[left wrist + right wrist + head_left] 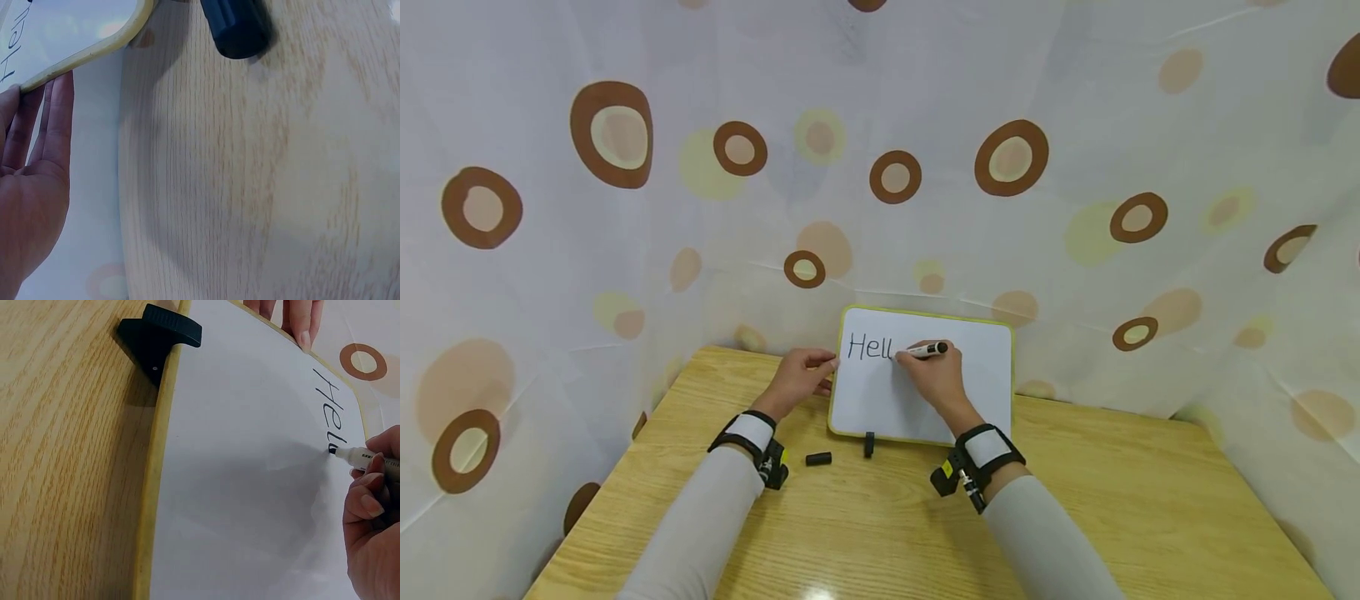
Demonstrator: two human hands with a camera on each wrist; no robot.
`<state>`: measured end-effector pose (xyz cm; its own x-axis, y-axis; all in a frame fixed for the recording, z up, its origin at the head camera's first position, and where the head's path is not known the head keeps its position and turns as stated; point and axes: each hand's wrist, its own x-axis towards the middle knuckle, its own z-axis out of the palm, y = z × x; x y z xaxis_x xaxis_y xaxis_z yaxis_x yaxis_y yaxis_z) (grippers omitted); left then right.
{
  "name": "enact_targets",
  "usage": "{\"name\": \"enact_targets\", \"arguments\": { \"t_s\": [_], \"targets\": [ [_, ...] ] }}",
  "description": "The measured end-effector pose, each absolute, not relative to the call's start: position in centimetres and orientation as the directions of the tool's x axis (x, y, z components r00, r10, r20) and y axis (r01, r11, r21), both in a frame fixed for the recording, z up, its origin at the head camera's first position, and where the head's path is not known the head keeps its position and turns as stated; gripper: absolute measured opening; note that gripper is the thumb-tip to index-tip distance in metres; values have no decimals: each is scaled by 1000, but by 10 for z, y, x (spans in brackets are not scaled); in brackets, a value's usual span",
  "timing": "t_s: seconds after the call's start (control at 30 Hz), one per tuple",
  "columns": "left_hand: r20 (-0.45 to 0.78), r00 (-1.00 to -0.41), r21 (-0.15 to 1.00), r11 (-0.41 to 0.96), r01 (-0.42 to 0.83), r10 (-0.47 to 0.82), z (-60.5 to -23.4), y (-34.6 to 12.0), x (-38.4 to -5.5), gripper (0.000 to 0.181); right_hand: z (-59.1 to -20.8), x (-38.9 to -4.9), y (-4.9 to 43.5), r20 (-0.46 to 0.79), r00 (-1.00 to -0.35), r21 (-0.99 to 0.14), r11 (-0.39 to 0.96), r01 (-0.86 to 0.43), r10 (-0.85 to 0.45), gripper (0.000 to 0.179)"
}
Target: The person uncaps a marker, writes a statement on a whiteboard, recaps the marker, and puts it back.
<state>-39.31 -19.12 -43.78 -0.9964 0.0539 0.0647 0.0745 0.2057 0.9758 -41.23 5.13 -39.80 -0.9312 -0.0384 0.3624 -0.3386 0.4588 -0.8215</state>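
Observation:
A small whiteboard (880,400) with a yellow frame leans back near the patterned cloth, with "Hell" written in black at its upper left. My right hand (938,377) grips a white marker (927,350) with a black end. In the right wrist view, the dark tip of the marker (365,456) meets the board just at the last letter. My left hand (801,377) holds the board's left edge. The left wrist view shows that hand (37,194) with its thumb at the front of the frame and its fingers behind.
A black marker cap (818,459) lies on the wooden table (850,533) left of the board. A black clip-like stand (869,445) sits at the board's lower edge. Cloth with brown rings (895,242) hangs behind and at both sides.

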Motion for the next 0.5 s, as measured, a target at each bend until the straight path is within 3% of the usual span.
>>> {"name": "enact_targets", "arguments": {
  "t_s": [0.5],
  "targets": [
    [66, -996, 971, 227, 77, 53, -439, -192, -394, 35, -392, -415, 61, 403, -915, -810, 470, -351, 11, 9]
  ]
}}
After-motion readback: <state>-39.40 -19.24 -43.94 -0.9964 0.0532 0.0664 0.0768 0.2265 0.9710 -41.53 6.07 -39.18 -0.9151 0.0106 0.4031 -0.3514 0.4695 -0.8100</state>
